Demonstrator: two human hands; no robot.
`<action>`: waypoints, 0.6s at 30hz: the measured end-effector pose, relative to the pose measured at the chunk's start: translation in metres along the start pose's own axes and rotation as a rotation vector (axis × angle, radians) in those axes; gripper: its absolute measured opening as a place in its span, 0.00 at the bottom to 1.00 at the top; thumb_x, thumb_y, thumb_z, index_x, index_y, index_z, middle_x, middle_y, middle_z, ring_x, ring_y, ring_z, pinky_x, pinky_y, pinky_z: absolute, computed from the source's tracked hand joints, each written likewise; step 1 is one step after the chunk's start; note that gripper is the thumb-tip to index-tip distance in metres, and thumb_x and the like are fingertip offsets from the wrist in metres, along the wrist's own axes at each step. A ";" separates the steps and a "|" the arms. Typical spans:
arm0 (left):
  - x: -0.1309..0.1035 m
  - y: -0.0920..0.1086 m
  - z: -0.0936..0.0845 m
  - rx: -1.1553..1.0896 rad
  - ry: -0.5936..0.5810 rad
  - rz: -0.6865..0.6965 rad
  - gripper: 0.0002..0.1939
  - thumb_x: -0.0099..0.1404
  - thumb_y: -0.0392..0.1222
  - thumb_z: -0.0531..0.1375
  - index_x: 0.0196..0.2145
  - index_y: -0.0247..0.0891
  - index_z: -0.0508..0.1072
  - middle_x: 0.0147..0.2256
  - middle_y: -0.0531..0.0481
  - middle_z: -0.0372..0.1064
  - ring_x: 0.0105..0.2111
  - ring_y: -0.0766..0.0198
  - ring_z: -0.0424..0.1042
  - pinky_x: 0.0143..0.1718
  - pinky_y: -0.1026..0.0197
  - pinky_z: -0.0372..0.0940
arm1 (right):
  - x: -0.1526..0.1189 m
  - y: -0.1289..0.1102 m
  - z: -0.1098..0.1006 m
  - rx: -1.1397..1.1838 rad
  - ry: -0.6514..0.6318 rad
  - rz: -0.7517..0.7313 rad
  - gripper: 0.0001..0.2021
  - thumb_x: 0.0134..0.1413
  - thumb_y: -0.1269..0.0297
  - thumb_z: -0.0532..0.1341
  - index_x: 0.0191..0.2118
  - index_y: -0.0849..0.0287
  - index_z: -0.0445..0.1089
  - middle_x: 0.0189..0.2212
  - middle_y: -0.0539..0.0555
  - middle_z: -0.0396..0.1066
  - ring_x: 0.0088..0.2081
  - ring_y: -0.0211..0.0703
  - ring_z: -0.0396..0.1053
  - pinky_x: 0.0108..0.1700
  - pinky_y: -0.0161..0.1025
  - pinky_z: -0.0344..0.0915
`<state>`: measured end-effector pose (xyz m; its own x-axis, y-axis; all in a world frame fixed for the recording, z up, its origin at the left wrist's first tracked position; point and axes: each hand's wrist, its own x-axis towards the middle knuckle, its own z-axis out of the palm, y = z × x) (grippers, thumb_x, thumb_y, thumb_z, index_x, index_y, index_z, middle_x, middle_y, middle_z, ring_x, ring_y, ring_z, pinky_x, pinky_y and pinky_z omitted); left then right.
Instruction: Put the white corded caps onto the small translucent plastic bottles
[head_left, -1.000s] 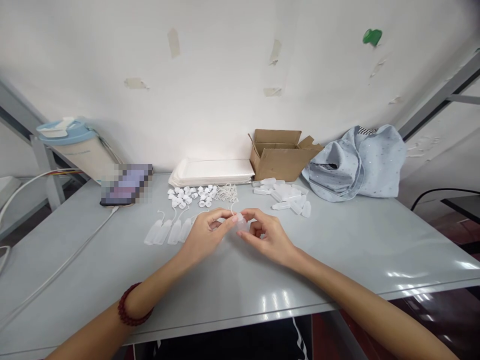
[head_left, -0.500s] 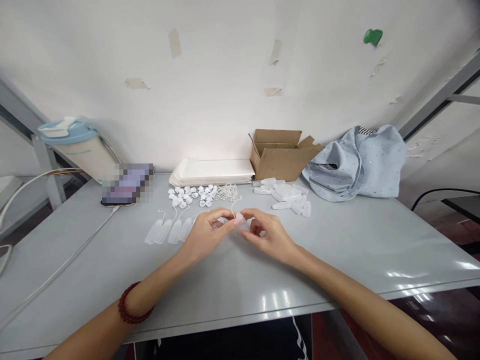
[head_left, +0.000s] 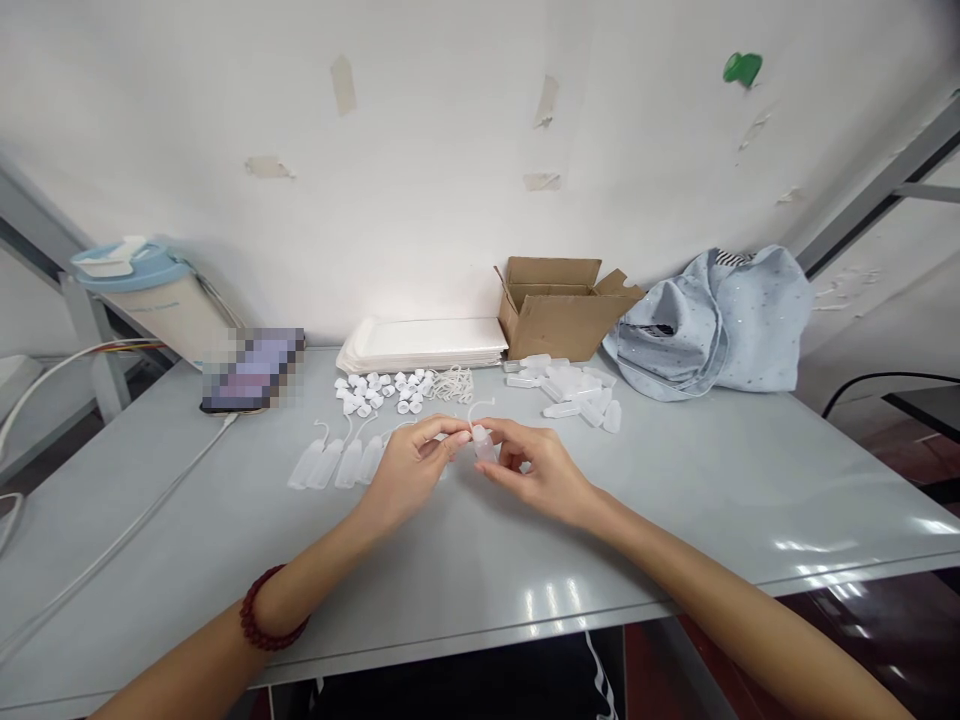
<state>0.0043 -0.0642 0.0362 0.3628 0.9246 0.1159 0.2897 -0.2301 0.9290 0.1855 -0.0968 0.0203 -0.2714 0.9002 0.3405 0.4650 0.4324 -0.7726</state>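
Between the fingertips of my right hand [head_left: 541,468] is a small translucent plastic bottle [head_left: 484,448], tilted, its neck toward the left. A thin white cord [head_left: 480,403] curls up from its top. My left hand [head_left: 416,462] is closed, thumb and forefinger pinched at the bottle's top; the exact contact is partly hidden. Beside and behind my left hand lies a row of similar bottles with cords [head_left: 328,464]. Farther back are a cluster of small white caps [head_left: 379,390] and a little heap of pale cords [head_left: 452,383].
Loose bottles without cords [head_left: 574,388] lie in a pile at back right, before an open cardboard box [head_left: 564,325]. A stack of white sheets [head_left: 427,342] is against the wall. A phone [head_left: 255,370] with cable and a tumbler [head_left: 161,300] stand left; a light-blue bag [head_left: 712,330] lies right.
My left thumb has slid slightly left off the front of the bottle's top, so more of the bottle shows. My right hand stays nearly where it was.
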 end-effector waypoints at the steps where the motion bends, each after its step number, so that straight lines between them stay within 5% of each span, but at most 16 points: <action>1: 0.000 0.000 0.000 -0.003 0.017 -0.033 0.11 0.60 0.48 0.58 0.32 0.39 0.75 0.30 0.51 0.71 0.25 0.66 0.65 0.25 0.65 0.60 | 0.000 0.000 0.000 -0.006 0.000 0.002 0.18 0.53 0.64 0.60 0.51 0.62 0.66 0.28 0.50 0.70 0.20 0.30 0.61 0.25 0.31 0.62; 5: 0.000 0.004 -0.003 0.002 -0.014 -0.078 0.13 0.59 0.50 0.59 0.31 0.38 0.74 0.26 0.53 0.68 0.23 0.67 0.62 0.22 0.66 0.57 | 0.001 -0.003 -0.001 0.002 -0.002 0.031 0.18 0.53 0.63 0.61 0.49 0.62 0.68 0.27 0.50 0.68 0.20 0.31 0.60 0.25 0.31 0.61; 11: -0.002 0.009 -0.008 0.028 -0.024 0.041 0.11 0.62 0.46 0.56 0.32 0.37 0.74 0.30 0.50 0.71 0.26 0.66 0.66 0.24 0.65 0.61 | 0.003 -0.011 -0.003 0.078 -0.039 0.101 0.14 0.54 0.62 0.60 0.45 0.62 0.70 0.25 0.48 0.64 0.21 0.31 0.57 0.25 0.32 0.58; 14: -0.003 0.005 -0.006 0.171 0.093 0.243 0.07 0.63 0.40 0.55 0.34 0.37 0.72 0.33 0.48 0.72 0.31 0.63 0.68 0.30 0.62 0.65 | 0.003 -0.010 -0.002 0.160 -0.052 0.162 0.12 0.54 0.62 0.60 0.42 0.62 0.69 0.24 0.47 0.62 0.21 0.31 0.57 0.25 0.32 0.58; 18: -0.005 -0.002 -0.002 0.395 0.140 0.686 0.10 0.62 0.32 0.55 0.42 0.37 0.70 0.39 0.44 0.71 0.39 0.58 0.68 0.40 0.55 0.66 | 0.003 -0.007 0.000 0.258 -0.027 0.264 0.15 0.51 0.59 0.63 0.42 0.62 0.67 0.23 0.46 0.62 0.21 0.32 0.59 0.24 0.33 0.58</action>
<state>0.0001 -0.0677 0.0341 0.4664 0.5620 0.6831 0.3444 -0.8267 0.4450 0.1817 -0.0973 0.0272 -0.1943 0.9759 0.0995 0.2953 0.1549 -0.9428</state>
